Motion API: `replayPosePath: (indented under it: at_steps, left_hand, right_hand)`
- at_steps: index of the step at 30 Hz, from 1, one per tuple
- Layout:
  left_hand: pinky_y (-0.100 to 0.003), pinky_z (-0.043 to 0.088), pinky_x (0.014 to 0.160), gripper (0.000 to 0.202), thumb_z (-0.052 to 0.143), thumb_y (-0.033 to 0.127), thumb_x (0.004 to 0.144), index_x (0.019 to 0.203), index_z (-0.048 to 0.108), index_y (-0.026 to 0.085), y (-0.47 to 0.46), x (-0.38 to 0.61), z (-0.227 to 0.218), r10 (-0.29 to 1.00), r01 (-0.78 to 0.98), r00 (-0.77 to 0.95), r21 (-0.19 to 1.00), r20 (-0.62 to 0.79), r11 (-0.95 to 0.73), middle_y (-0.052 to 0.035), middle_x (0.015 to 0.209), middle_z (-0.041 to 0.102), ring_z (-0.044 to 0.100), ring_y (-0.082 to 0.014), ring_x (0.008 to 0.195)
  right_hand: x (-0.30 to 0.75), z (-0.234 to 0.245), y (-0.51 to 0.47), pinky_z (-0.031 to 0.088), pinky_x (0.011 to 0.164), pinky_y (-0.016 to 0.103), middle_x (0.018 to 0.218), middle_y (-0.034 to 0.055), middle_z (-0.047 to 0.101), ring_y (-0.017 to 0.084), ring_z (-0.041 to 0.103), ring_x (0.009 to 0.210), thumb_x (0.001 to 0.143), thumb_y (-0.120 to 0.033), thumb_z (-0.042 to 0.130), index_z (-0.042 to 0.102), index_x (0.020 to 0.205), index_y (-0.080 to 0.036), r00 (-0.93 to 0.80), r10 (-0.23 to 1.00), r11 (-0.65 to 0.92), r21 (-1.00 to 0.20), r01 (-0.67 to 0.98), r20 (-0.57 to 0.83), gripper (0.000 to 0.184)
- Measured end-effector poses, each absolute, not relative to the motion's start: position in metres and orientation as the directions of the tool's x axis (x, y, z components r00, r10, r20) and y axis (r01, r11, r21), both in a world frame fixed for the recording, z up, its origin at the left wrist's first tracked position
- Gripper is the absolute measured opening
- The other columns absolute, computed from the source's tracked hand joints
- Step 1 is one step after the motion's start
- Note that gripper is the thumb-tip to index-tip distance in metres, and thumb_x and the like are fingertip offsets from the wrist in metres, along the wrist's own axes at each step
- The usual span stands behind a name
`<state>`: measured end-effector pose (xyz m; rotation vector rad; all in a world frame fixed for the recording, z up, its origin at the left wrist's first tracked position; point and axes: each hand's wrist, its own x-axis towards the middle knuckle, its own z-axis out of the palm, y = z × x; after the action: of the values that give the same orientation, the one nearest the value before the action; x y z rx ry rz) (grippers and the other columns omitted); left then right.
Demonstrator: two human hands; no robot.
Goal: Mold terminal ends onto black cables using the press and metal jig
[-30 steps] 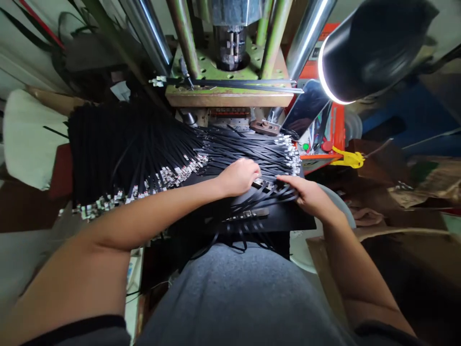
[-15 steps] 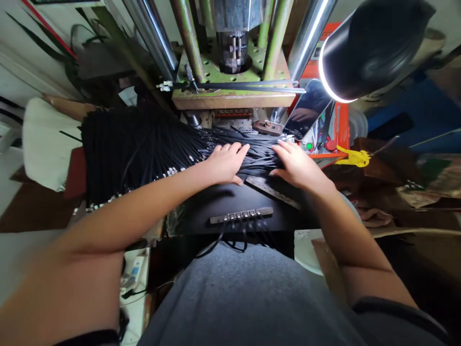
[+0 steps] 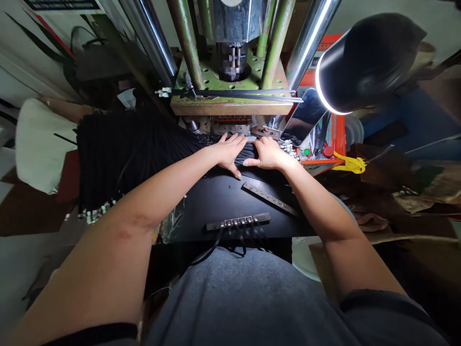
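Observation:
My left hand (image 3: pixel 228 151) lies flat with fingers stretched out on a heap of black straps (image 3: pixel 129 149) that have small metal ends, at the far edge of a black work plate (image 3: pixel 223 197). Close beside it, my right hand (image 3: pixel 268 153) presses flat on the same straps, its fingers pointing left and together. Both hands sit just below the base of a green press (image 3: pixel 230 98). On the plate nearer to me lie a metal jig bar loaded with strap ends (image 3: pixel 237 221) and an empty slotted bar (image 3: pixel 270 197).
A black lamp (image 3: pixel 363 57) shines at the upper right. An orange control box with green and red buttons (image 3: pixel 317 151) and a phone (image 3: pixel 304 117) stand right of the hands. Steel columns (image 3: pixel 151 33) rise behind. A white bag (image 3: pixel 34 144) is at the left.
Both hands have pushed the straps away from me, towards the press base, and have come closer together. The black plate and the slotted bar now lie uncovered.

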<state>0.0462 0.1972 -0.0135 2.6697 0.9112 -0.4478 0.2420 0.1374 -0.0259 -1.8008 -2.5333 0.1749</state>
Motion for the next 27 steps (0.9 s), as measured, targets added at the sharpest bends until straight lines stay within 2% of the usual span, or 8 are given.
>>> replayPosePath:
  at_steps: [5, 8, 12, 16, 19, 23, 25, 27]
  left_hand:
    - [-0.057, 0.001, 0.121, 0.136, 0.068, 0.075, 0.057, 0.157, 0.005, 0.008, 0.197, 0.044, -0.018, 0.547, 0.611, 0.772, 0.139, -0.324, -0.779, -0.0230, 0.162, 0.012, 0.007, -0.0418, 0.150]
    - [-0.054, 0.005, 0.122, 0.131, 0.067, 0.074, 0.061, 0.156, 0.007, 0.007, 0.196, 0.044, -0.019, 0.535, 0.598, 0.778, 0.127, -0.331, -0.791, -0.0230, 0.162, 0.012, 0.011, -0.0385, 0.150]
    - [-0.051, 0.014, 0.120, 0.129, 0.068, 0.075, 0.062, 0.156, 0.011, 0.008, 0.194, 0.043, -0.017, 0.551, 0.603, 0.776, 0.107, -0.306, -0.790, -0.0234, 0.162, 0.013, 0.015, -0.0375, 0.149]
    - [-0.051, 0.025, 0.113, 0.123, 0.070, 0.077, 0.059, 0.153, 0.023, 0.012, 0.192, 0.043, -0.012, 0.546, 0.576, 0.806, 0.091, -0.229, -0.813, -0.0233, 0.153, 0.034, 0.034, -0.0400, 0.138]
    - [-0.050, 0.030, 0.108, 0.110, 0.070, 0.076, 0.062, 0.147, 0.037, 0.014, 0.188, 0.044, -0.010, 0.553, 0.574, 0.810, 0.066, -0.195, -0.816, -0.0209, 0.140, 0.050, 0.046, -0.0392, 0.126]
    - [-0.049, 0.032, 0.107, 0.088, 0.065, 0.072, 0.072, 0.139, 0.049, 0.017, 0.183, 0.051, -0.007, 0.570, 0.591, 0.800, 0.084, -0.187, -0.803, -0.0176, 0.131, 0.056, 0.051, -0.0365, 0.121]
    - [-0.051, 0.029, 0.111, 0.095, 0.063, 0.074, 0.072, 0.147, 0.039, 0.021, 0.185, 0.052, -0.003, 0.553, 0.589, 0.802, 0.148, -0.226, -0.794, -0.0168, 0.143, 0.049, 0.046, -0.0368, 0.130]
    - [-0.052, 0.024, 0.116, 0.109, 0.060, 0.079, 0.071, 0.156, 0.020, 0.024, 0.193, 0.046, 0.005, 0.567, 0.636, 0.762, 0.194, -0.314, -0.747, -0.0158, 0.160, 0.027, 0.031, -0.0377, 0.144]
  right_hand:
    - [0.245, -0.033, 0.137, 0.040, 0.100, 0.049, 0.126, 0.0247, 0.054, 0.041, 0.046, 0.119, 0.071, -0.088, 0.050, 0.060, 0.125, -0.005, -0.357, 0.934, 0.358, -0.111, 0.927, 0.029, 0.100]
    - [0.244, -0.038, 0.138, 0.039, 0.100, 0.050, 0.130, 0.0239, 0.054, 0.040, 0.047, 0.119, 0.077, -0.086, 0.047, 0.057, 0.127, -0.005, -0.363, 0.931, 0.364, -0.134, 0.922, 0.032, 0.095]
    - [0.244, -0.034, 0.138, 0.040, 0.099, 0.050, 0.123, 0.0244, 0.057, 0.041, 0.050, 0.117, 0.076, -0.085, 0.050, 0.057, 0.123, -0.005, -0.344, 0.939, 0.341, -0.140, 0.930, 0.004, 0.093]
    - [0.246, -0.025, 0.132, 0.043, 0.097, 0.049, 0.123, 0.0235, 0.057, 0.040, 0.053, 0.113, 0.065, -0.084, 0.065, 0.049, 0.134, -0.007, -0.371, 0.927, 0.358, -0.163, 0.919, -0.060, 0.104]
    - [0.242, -0.019, 0.129, 0.044, 0.096, 0.050, 0.126, 0.0250, 0.055, 0.041, 0.051, 0.115, 0.056, -0.075, 0.079, 0.047, 0.135, -0.006, -0.386, 0.916, 0.374, -0.121, 0.920, -0.106, 0.109]
    - [0.236, -0.012, 0.125, 0.048, 0.092, 0.045, 0.118, 0.0213, 0.061, 0.037, 0.056, 0.112, 0.070, -0.055, 0.077, 0.055, 0.120, -0.009, -0.355, 0.920, 0.343, -0.093, 0.935, -0.168, 0.071]
    - [0.241, -0.009, 0.116, 0.051, 0.085, 0.041, 0.113, 0.0191, 0.065, 0.034, 0.062, 0.103, 0.075, -0.047, 0.071, 0.055, 0.116, -0.011, -0.322, 0.923, 0.308, -0.096, 0.946, -0.211, 0.057]
    - [0.258, -0.008, 0.097, 0.051, 0.076, 0.038, 0.108, 0.0180, 0.067, 0.032, 0.065, 0.095, 0.076, -0.043, 0.068, 0.054, 0.114, -0.012, -0.280, 0.921, 0.267, -0.085, 0.960, -0.270, 0.051]
